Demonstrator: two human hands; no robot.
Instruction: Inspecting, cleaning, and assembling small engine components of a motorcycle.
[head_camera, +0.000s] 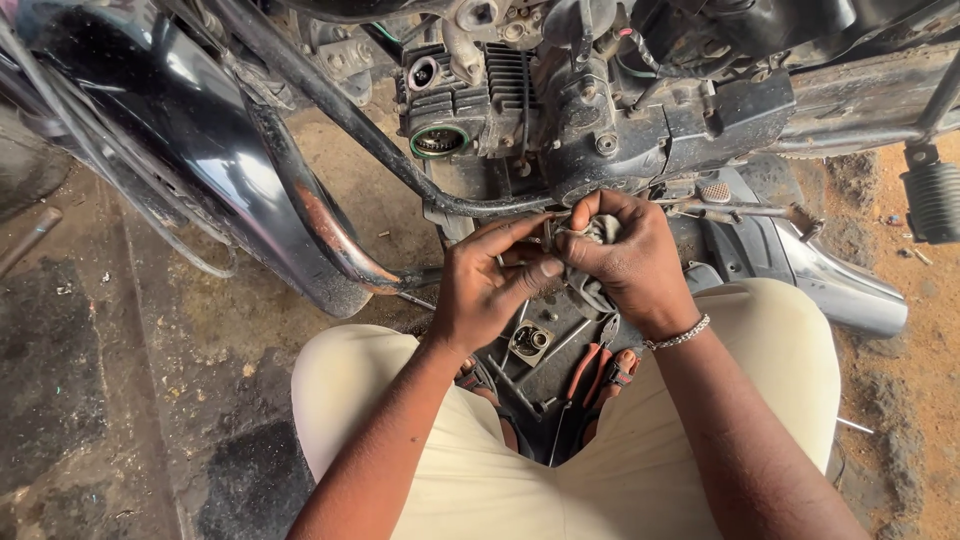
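My left hand (490, 285) and my right hand (625, 265) meet just below a motorcycle engine (530, 100). A grey rag (598, 232) is bunched in my right hand, wrapped around a small metal part that is mostly hidden. My left fingers pinch the same part and rag from the left. A silver bracelet (680, 335) circles my right wrist. Both hands hover above my knees in cream trousers (770, 350).
Red-handled pliers (598, 368) and small metal parts (530, 340) lie on the ground between my legs. A black front mudguard (200, 130) and rusty crash bar (320, 225) stand left. A chrome exhaust (840, 280) and footpeg (933, 200) are right. The floor is oily concrete.
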